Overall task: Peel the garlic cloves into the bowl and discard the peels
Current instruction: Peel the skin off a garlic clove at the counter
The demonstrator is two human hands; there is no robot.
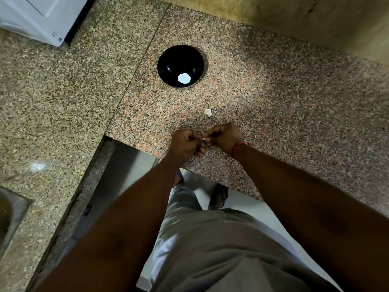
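Head view: the left hand (186,144) and right hand (225,138), fingers curled, pinch one garlic clove (203,139) between them at 6 o'clock over the granite counter (273,98). A second clove (208,112) lies just beyond. The black bowl (168,60) sits at 12 o'clock. Recommended: hold the clove steady, strip the skin with the fingertips, keep peels out of the bowl.

1. A small white garlic clove (203,139) sits pinched between the fingertips of my left hand (186,144) and my right hand (225,137), mostly hidden.
2. The black bowl (168,66) stands upright farther back on the surface, a bright white spot at its bottom.
3. A whitish garlic piece (208,112) lies between the bowl and my hands.
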